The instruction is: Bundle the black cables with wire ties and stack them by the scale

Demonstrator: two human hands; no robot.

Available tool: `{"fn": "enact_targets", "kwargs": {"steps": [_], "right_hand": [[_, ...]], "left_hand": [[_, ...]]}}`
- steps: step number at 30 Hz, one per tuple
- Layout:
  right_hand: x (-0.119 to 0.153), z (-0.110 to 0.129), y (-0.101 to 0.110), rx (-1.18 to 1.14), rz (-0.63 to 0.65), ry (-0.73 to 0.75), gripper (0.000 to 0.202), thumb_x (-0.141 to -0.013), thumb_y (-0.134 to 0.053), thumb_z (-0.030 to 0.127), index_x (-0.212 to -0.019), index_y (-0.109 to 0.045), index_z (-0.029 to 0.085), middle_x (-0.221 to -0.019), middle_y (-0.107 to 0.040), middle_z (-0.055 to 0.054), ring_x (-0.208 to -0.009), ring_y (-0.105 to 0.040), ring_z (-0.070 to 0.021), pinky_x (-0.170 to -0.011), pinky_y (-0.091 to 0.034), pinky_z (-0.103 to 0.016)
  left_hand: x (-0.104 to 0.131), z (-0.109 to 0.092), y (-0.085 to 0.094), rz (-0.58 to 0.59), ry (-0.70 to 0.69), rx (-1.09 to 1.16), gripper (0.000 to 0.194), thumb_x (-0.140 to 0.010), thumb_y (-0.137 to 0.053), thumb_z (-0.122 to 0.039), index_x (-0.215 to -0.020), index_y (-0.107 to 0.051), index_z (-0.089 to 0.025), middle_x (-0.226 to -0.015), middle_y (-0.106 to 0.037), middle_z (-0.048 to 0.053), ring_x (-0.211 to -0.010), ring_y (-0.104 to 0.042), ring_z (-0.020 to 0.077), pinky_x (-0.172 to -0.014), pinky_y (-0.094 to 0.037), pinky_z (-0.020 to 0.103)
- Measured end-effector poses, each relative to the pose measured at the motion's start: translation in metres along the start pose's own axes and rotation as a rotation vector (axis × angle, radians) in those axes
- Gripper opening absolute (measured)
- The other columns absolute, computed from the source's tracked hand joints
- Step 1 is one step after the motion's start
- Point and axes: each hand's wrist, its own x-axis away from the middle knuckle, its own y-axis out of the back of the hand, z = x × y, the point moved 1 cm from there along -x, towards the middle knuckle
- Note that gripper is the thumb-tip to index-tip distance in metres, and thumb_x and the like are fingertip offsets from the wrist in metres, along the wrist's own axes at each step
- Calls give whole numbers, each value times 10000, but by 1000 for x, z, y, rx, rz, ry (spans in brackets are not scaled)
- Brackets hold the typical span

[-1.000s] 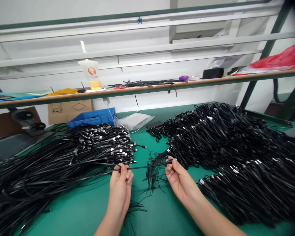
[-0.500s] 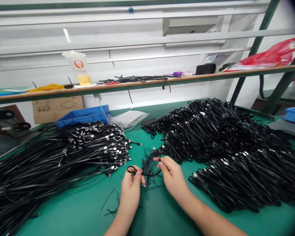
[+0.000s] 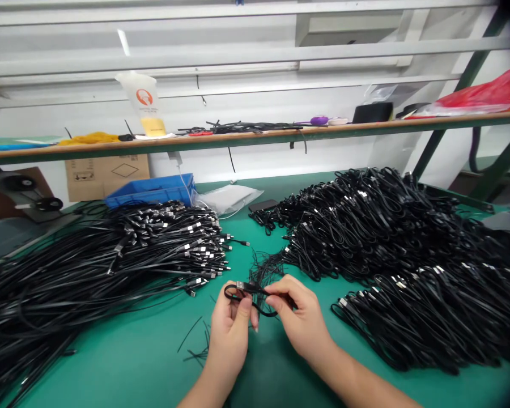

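Compared with a second ago, I see that the left hand (image 3: 232,326) and right hand (image 3: 301,317) have drawn together, and the cable (image 3: 251,288) once stretched straight between them is now bent into loops above the green table (image 3: 144,351). My feed's edges cut off the heap of looped cables (image 3: 365,226) and the bundle of straighter cables (image 3: 110,272), while the hands partly hide the thin black strips (image 3: 264,269) behind them. Both hands pinch the cable, the right covering one stretch, and its metal plug (image 3: 240,285) points left, long axis running roughly side to side.
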Motion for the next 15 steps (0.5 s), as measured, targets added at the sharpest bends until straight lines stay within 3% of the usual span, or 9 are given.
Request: {"fn": "enact_targets", "kwargs": {"steps": [9,15], "right_hand": [[-1,2,-2,-7,50,74,166,-872,-622,85,-878,-734,207,-732,-590,-1,-654,-562,-135,-575,-421,-242],[-1,4,-1,24,47,93,147,-882,-617,106,-880,-725,206,-720,-571,4,-638,-540,-134,-559,-413,-242]], "left_hand": [[2,0,-2,38,9,31,416,-842,-662,-561,-991,-518,-199,-609,-527,-74,-470,-506,96,-482,-435,220],[1,-5,-2,5,8,35,382,-842,-667,-545,-910,-528,-196,-571,-514,-74,-478,-510,98,-502,-448,221]]}}
